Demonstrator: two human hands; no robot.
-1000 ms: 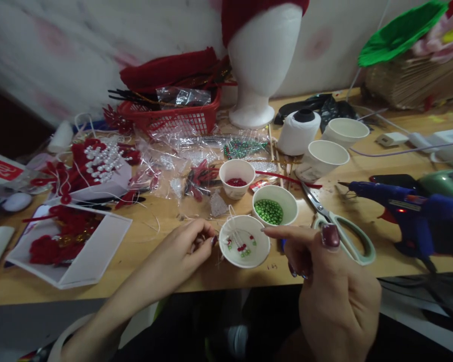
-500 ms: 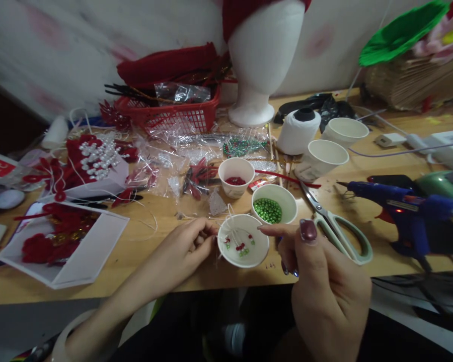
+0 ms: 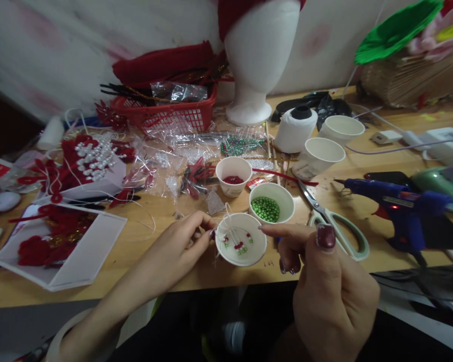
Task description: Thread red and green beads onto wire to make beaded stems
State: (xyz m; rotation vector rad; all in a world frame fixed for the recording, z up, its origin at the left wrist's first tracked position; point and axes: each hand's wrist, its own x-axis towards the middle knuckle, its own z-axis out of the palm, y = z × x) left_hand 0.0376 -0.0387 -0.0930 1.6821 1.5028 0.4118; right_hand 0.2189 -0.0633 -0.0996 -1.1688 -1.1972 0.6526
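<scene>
A white paper cup stands near the table's front edge. White threads strung with small red and green beads hang over its left rim and lie inside. At that left side my left hand has thumb and forefinger pinched together; whatever lies between them is too small to make out. My right hand points its index finger at the cup's right rim, thumb raised and other fingers curled, with nothing visible in it. Just behind are a cup of green beads and a cup of red beads.
Scissors lie right of the cups, with a blue glue gun beyond. Two more paper cups and a thread cone stand behind. White boxes of red pieces sit left. A red basket and foam head stand at the back.
The view has shifted slightly. My right hand's thumb has moved a little to the right, while its index fingertip stays at the cup's rim. My left hand keeps its pinch.
</scene>
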